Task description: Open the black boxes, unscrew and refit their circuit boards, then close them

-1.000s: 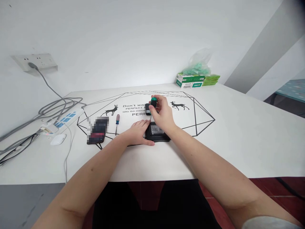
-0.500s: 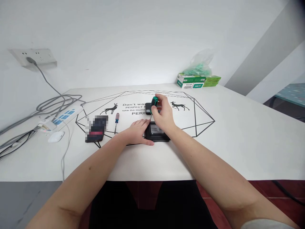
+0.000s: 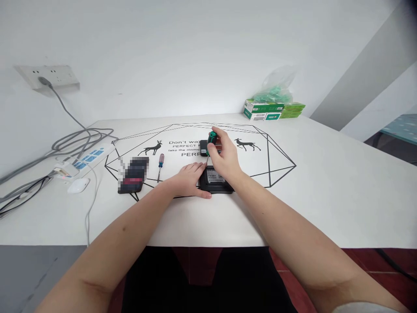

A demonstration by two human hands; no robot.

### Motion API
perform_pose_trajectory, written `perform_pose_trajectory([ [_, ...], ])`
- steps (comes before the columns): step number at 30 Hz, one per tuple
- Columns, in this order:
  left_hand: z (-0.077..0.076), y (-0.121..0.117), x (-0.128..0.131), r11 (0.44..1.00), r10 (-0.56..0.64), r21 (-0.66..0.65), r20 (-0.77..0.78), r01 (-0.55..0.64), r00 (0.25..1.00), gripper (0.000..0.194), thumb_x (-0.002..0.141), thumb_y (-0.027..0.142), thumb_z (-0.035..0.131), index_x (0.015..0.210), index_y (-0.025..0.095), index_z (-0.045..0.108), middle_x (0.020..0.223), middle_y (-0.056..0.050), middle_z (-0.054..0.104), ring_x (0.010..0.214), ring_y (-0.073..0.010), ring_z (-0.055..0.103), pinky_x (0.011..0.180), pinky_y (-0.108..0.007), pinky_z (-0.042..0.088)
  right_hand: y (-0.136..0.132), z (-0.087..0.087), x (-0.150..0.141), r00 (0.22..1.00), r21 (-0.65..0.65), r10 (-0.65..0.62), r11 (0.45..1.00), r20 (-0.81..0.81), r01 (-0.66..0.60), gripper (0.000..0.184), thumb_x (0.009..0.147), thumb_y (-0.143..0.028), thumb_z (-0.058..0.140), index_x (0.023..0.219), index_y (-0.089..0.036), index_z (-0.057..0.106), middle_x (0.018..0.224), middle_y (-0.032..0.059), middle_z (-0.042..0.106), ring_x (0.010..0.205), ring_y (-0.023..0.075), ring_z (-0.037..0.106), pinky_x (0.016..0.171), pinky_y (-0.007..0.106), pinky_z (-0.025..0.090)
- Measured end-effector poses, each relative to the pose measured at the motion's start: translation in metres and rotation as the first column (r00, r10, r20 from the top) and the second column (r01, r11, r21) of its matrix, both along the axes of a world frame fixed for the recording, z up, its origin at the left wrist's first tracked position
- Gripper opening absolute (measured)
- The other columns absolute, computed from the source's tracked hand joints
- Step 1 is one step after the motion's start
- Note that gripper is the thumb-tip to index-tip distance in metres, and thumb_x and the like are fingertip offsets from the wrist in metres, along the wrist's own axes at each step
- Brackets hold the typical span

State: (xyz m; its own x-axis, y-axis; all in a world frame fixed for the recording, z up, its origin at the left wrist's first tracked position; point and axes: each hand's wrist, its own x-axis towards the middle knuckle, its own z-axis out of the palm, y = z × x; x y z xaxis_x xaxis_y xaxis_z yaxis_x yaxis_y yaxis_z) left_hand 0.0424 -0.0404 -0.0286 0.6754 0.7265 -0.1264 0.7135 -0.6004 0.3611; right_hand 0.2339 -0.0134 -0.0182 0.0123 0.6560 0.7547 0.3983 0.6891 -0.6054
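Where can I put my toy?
The white table is bare right of the black geometric print, and between both forearms, in front of the black rectangular device. It's crowded left, around the white plastic power strip, and between left hand and right hand.

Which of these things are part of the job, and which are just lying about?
In use:
green-and-black screwdriver, in the right hand
labelled black device, left hand at its edge

Apparently just lying about:
second screwdriver
green-and-white boxes
power strip
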Motion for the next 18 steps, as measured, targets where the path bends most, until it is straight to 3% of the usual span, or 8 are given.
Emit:
perform_pose_trajectory([
  [5, 0.0007, -0.0002, 0.0009, 1.000, 0.001, 0.005, 0.010, -0.001, 1.000, 0.136, 0.080, 0.092, 0.066, 0.179, 0.013, 0.016, 0.184, -0.023, 0.025, 0.171, -0.0469, 0.019, 0.139, -0.058, 0.019, 0.0041, -0.0015, 0.0026, 0.998, -0.006, -0.055, 0.998, 0.014, 0.055, 0.056, 0.091, -0.038, 0.076, 0.145, -0.031, 0.061, 0.125, 0.0114, 0.066, 0.098, 0.0274, 0.067, 0.082, 0.051, 0.068],
  [12, 0.0022, -0.0012, 0.0012, 1.000, 0.002, -0.005, 0.011, -0.002, 1.000, 0.136, 0.079, 0.093, 0.064, 0.179, 0.015, 0.015, 0.185, -0.022, 0.022, 0.171, -0.0456, 0.018, 0.138, -0.060, 0.018, 0.0027, -0.0026, 0.0029, 1.000, -0.040, 0.030, 0.999, -0.004, -0.030, 0.055, 0.100, -0.032, 0.059, 0.154, -0.033, 0.050, 0.138, 0.0117, 0.068, 0.108, 0.0283, 0.072, 0.094, 0.054, 0.068],
  [18, -0.0007, 0.0010, 0.0009, 1.000, -0.003, 0.012, 0.010, 0.003, 1.000, 0.135, 0.080, 0.092, 0.064, 0.179, 0.014, 0.016, 0.184, -0.023, 0.025, 0.171, -0.0449, 0.021, 0.138, -0.058, 0.018, 0.0085, -0.0043, 0.0061, 0.997, -0.015, -0.042, 0.999, 0.062, 0.043, 0.057, 0.095, -0.039, 0.073, 0.149, -0.033, 0.056, 0.132, 0.0121, 0.065, 0.101, 0.0281, 0.068, 0.081, 0.050, 0.069],
])
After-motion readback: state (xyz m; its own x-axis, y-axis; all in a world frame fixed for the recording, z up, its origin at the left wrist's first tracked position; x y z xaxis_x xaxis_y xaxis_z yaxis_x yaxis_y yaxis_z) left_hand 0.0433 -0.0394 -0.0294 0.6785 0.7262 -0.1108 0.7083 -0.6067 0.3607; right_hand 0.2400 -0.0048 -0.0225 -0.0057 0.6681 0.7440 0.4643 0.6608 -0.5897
